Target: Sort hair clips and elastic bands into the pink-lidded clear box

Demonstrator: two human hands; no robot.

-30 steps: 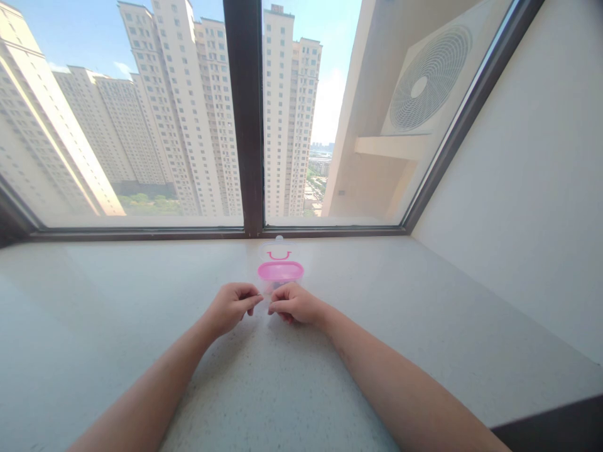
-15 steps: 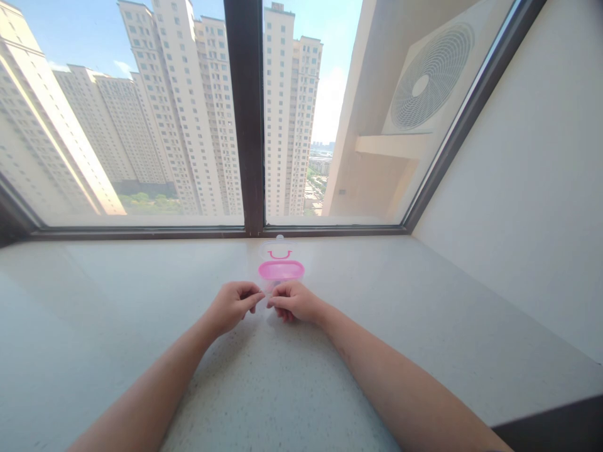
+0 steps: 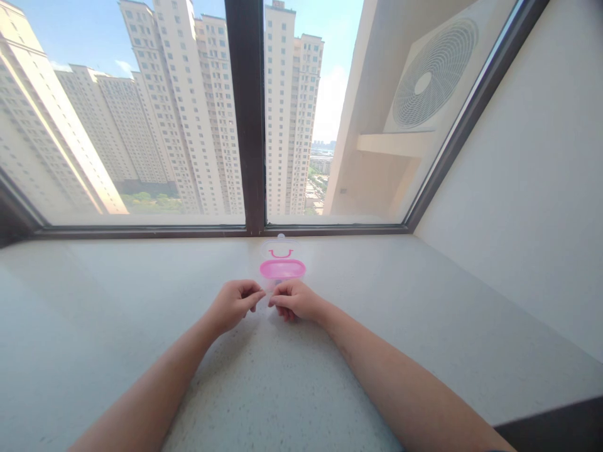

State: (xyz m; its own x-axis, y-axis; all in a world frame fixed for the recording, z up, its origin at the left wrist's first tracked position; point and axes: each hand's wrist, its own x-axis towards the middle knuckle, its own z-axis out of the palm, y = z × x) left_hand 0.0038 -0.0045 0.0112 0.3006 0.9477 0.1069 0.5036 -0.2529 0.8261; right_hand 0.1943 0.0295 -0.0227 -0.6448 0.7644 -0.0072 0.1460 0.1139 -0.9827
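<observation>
Over the pale speckled surface (image 3: 264, 389), my left hand (image 3: 238, 304) is closed in a pinch, thumb against fingers. Whatever lies between its fingertips is too small to name. Close on its right, my right hand (image 3: 294, 301) is also pinched, its fingertips a small gap from those of the left; anything in it is too small to make out. Just beyond both hands stands a pink oval container (image 3: 282, 270), open at the top, its lower part partly hidden by my right hand. Behind it a clear lid with a pink handle (image 3: 281, 253) is raised toward the window.
A dark window frame (image 3: 211, 233) runs along the far edge of the surface, with a thick upright post (image 3: 249, 125) in the middle. A white wall (image 3: 527, 188) rises on the right. At the lower right is a dark edge (image 3: 556, 424).
The view has shifted very slightly. Both hands keep nearly the same pinched pose and place, and the container has not visibly moved on the surface.
</observation>
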